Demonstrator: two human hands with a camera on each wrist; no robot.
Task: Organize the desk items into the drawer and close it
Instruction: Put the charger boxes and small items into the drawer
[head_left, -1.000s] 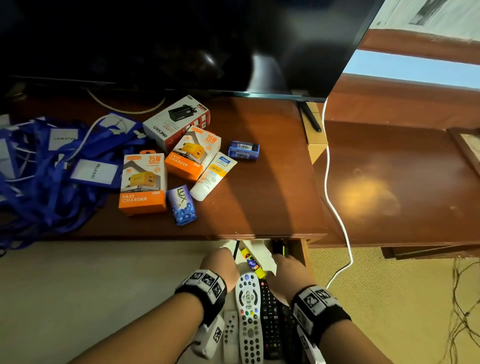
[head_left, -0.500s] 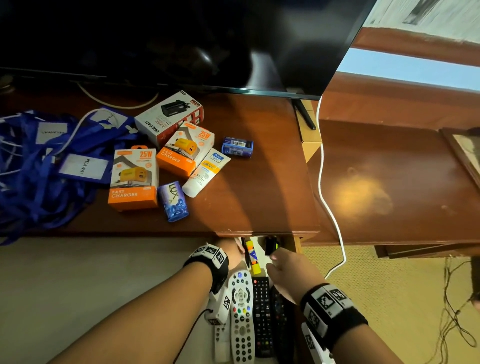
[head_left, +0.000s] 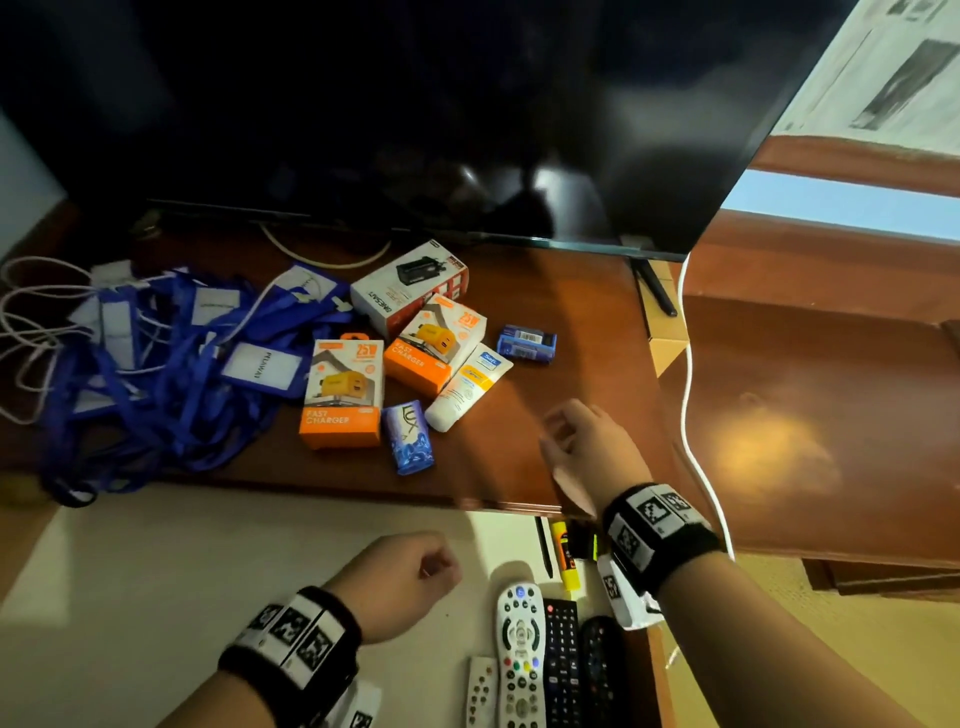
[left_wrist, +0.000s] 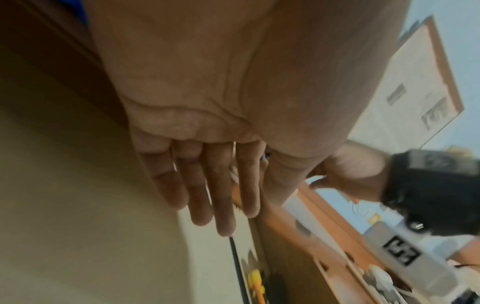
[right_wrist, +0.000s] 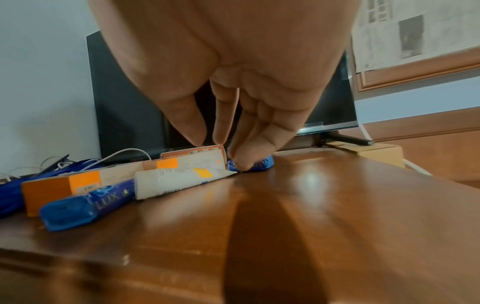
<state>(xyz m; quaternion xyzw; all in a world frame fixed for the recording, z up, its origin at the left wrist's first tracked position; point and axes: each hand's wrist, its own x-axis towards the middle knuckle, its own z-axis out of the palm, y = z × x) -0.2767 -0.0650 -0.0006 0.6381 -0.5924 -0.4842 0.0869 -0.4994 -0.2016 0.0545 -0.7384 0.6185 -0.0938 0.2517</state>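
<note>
Your right hand (head_left: 587, 447) has left the open drawer (head_left: 519, 540) and now hovers over the bench (head_left: 561, 332), fingers loosely curled and holding nothing, near the white cream tube (head_left: 467, 387). Your left hand (head_left: 400, 582) has drawn back from the drawer too, loosely curled and holding nothing. Loading seems about to begin: the chargers' boxes (head_left: 343, 395), Lux soap (head_left: 408, 439) and small blue packet (head_left: 525, 344) lie untouched on the bench.

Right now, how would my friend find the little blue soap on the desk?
Start at the big black TV, then come down the wooden desk to its front edge. Beside the nearer orange Fast Charger box lies the Lux soap, the only shiny blue wrapped bar with white swirls, closest to the edge.
</note>
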